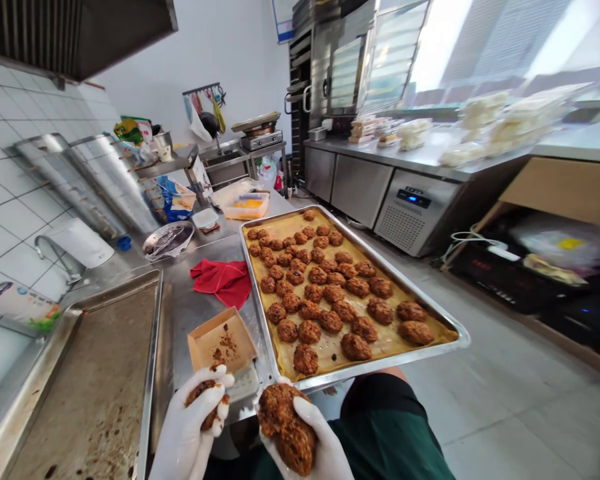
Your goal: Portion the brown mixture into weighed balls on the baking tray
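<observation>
White gloves cover both hands. My left hand [195, 423] is closed around a brown, lumpy meatball [205, 400], partly hidden by the fingers. In my right hand [317, 437] rests a bigger brown clump [286, 427] that looks like two or more meatballs pressed together, with the thumb over its side. Just beyond the hands, a small cardboard tray [203, 343] holds dark crumbs. To its right a large metal baking tray [455, 337], lined with yellowish paper, carries many meatballs [333, 321] in loose rows.
A stained, flat metal tray [80, 393] lies at the left. A red cloth [223, 280] sits on the steel counter. Farther back are a bowl covered in plastic [167, 241] and a plastic tub [247, 205] with orange contents. A steel refrigerated counter [405, 210] stands across the floor.
</observation>
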The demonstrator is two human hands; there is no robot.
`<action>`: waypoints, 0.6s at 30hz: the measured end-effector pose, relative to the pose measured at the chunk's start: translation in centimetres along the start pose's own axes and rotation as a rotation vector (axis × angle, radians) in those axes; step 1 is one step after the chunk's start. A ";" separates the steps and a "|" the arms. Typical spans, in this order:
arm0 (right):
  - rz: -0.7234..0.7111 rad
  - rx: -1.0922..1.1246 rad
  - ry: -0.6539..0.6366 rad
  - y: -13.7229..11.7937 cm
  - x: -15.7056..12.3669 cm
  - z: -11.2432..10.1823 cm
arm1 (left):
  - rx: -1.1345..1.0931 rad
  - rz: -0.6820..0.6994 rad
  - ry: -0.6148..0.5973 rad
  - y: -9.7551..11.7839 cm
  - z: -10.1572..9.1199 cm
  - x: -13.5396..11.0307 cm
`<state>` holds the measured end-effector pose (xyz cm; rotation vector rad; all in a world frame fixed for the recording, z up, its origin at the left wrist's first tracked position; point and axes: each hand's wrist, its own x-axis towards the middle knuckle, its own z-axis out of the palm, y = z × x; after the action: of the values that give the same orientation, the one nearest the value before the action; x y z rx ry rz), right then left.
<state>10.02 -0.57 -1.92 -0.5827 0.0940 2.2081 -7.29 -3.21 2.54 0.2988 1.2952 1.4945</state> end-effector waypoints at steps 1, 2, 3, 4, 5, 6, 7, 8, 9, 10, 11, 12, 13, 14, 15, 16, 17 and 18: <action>0.005 0.002 -0.006 0.0 0.0 -0.1 | -0.040 -0.020 -0.028 0.0 0.0 0.2; 0.006 0.004 -0.008 0.0 0.0 -0.1 | -0.089 -0.045 -0.051 -0.1 0.0 0.4; 0.004 0.005 -0.010 0.0 0.1 -0.2 | -0.140 -0.074 -0.064 -0.2 0.0 0.6; 0.001 0.007 -0.011 0.0 0.1 -0.3 | -0.186 -0.107 -0.075 -0.4 0.0 0.8; -0.005 0.010 -0.013 0.0 0.2 -0.4 | -0.225 -0.140 -0.084 -0.6 0.0 1.0; -0.005 0.014 -0.014 0.0 0.3 -0.5 | -0.254 -0.167 -0.093 -0.8 0.0 1.2; 0.002 0.018 -0.012 0.0 0.3 -0.6 | -0.273 -0.188 -0.099 -1.0 0.1 1.3; 0.009 0.023 -0.005 0.0 0.4 -0.8 | -0.278 -0.202 -0.096 -1.0 0.2 1.4; 0.016 0.030 0.003 -0.1 0.4 -0.8 | -0.266 -0.209 -0.081 -1.0 0.3 1.4; 0.021 0.036 0.009 -0.2 0.5 -0.9 | -0.240 -0.209 -0.068 -0.8 0.4 1.4; 0.025 0.042 0.013 -0.3 0.5 -0.9 | -0.207 -0.203 -0.068 -0.5 0.6 1.4; 0.027 0.046 0.014 -0.4 0.6 -0.9 | -0.171 -0.194 -0.087 -0.3 0.7 1.4; 0.029 0.046 0.010 -0.6 0.6 -0.9 | -0.137 -0.182 -0.117 0.0 0.7 1.4; 0.031 0.043 0.003 -0.7 0.6 -0.9 | -0.109 -0.170 -0.140 0.3 0.7 1.4; 0.032 0.039 -0.004 -0.8 0.6 -0.9 | -0.091 -0.152 -0.143 0.4 0.7 1.5; 0.031 0.037 -0.011 -0.9 0.7 -1.0 | -0.080 -0.136 -0.119 0.5 0.6 1.6; 0.031 0.039 -0.015 -0.9 0.8 -1.1 | -0.076 -0.121 -0.073 0.4 0.5 1.8; 0.033 0.041 -0.018 -0.9 0.9 -1.3 | -0.080 -0.103 -0.019 0.4 0.4 1.9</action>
<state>10.73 0.33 -3.38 -0.5425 0.1400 2.2377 -7.94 -1.38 2.15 0.1908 1.2141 1.4483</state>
